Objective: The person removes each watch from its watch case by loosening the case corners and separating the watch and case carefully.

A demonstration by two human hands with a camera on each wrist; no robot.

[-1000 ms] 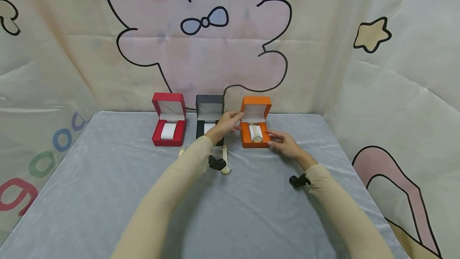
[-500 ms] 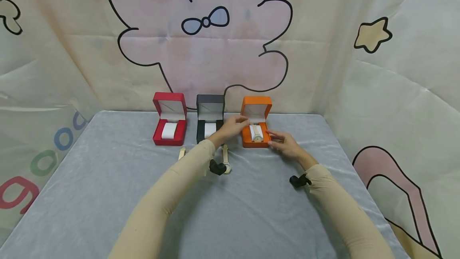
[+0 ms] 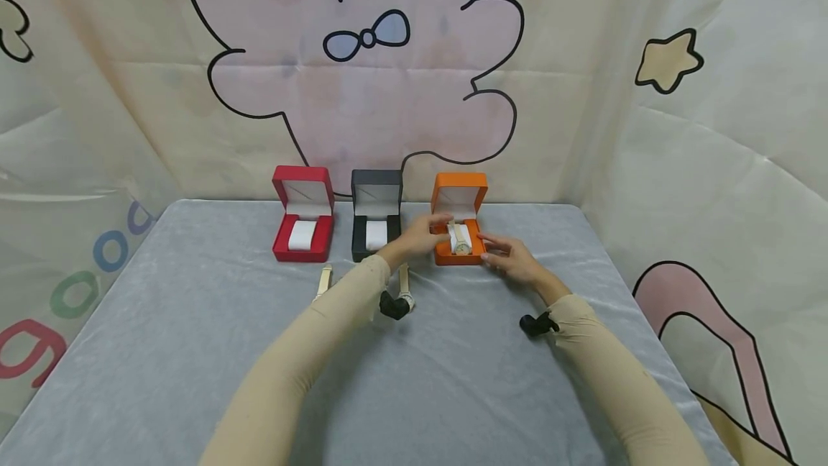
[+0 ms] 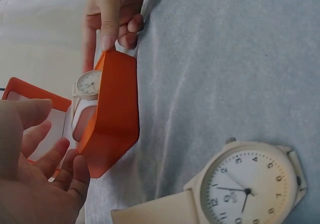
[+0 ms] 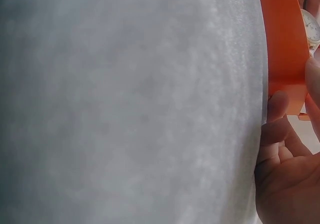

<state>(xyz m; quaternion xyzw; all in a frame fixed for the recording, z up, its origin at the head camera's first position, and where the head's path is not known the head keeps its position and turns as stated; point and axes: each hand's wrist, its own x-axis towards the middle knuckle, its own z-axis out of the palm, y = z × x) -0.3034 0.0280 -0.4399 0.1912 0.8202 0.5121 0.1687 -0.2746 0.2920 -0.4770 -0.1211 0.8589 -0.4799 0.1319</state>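
An orange watch box (image 3: 460, 260) stands with its lid raised at the back of the table. A cream-strapped watch (image 3: 461, 241) with a round pale dial sits on the white cushion inside. My left hand (image 3: 422, 236) is at the box's left end, fingers spread and loosely bent by the cushion, with nothing pinched. At the other end, my right hand (image 3: 511, 259) holds the box's right side between thumb and fingers. In the left wrist view, the right thumb (image 4: 108, 37) rests on the box's corner.
An open red watch box (image 3: 302, 256) and an open dark grey one (image 3: 377, 177) stand to the left with bare white cushions. Two more cream watches lie before them: one watch (image 3: 325, 280) partly behind my left sleeve, the other watch (image 4: 247, 189) under my left wrist.
My left hand has come down from the orange box's lid edge to the left side of its cushion. The right hand has stayed at the box's right side.
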